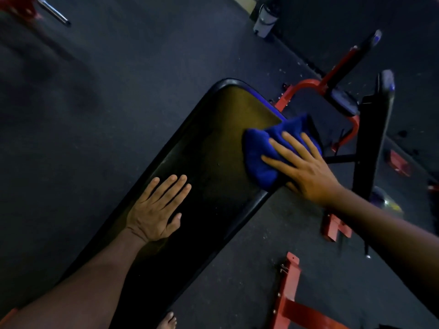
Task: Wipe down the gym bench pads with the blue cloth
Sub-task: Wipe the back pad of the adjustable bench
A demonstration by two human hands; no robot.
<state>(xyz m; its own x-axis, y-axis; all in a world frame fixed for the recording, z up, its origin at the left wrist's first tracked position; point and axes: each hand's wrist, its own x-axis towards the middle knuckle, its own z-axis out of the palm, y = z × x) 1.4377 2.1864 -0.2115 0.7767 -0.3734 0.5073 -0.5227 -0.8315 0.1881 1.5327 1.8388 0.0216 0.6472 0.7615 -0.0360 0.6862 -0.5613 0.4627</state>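
1. Dark rubber gym floor (99, 96) surrounds a long black bench pad (213, 148) running diagonally through the centre of the frame.
2. Blue cloth (263, 150) lies at the pad's right edge, pressed down by the right hand (306, 167), fingers straight and spread.
3. Left hand (156, 210) rests flat on the pad lower left, holding nothing.
4. Red bench frame (306, 85) shows at upper right.

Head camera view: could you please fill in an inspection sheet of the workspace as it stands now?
Surface: black bench pad, long, tilted across the view, glossy.
Job's things: blue cloth bunched at the pad's right edge.
Clutter: red bracket pieces on the dark floor beside the bench.
Grippers: right hand pressed flat on the cloth, fingers straight; left hand flat on the pad, holding nothing.
Cables: nothing seen.
Surroundings: red bench frame, white container by the wall, chrome bar top left, bare foot at the bottom.
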